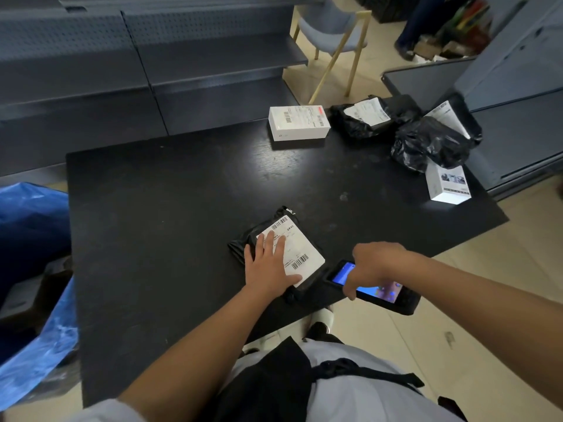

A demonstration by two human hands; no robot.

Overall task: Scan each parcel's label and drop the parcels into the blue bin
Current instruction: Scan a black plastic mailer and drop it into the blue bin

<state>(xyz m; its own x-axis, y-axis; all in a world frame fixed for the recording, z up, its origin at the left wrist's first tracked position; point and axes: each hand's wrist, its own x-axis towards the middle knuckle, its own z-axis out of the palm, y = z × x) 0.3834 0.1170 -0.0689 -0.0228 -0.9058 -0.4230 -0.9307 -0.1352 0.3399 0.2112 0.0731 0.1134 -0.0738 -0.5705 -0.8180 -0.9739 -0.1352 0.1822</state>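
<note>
The left hand [269, 263] lies palm down with its fingers straight and slightly spread, pressing flat on the white shipping label [297, 249] of a black poly-bag parcel [243, 246]. The label carries one barcode at its far edge and another at its near right corner, both uncovered by the hand. This parcel rests on the black table [182, 193] near its front edge, just in front of the person. The right hand [370, 264] is curled over a black handheld scanner [393, 296], fingers wrapped down round its body with the thumb at the near side; the lit blue screen shows on either side of the hand. The scanner sits at the table's front right edge, just beside the held parcel, its head end pointing toward the label. At the far side of the table stands a white box parcel [300, 123] with a label on top. To its right lie two black bag parcels [362, 120] [432, 144], each labelled, the nearer one resting partly on a second white box [447, 185]. At the left of the table, blue plastic of the bin liner [33, 226] is visible. Grey metal shelving [152, 62] stands behind the table, and a blue chair [332, 28] with pale wooden legs stands further back.
</note>
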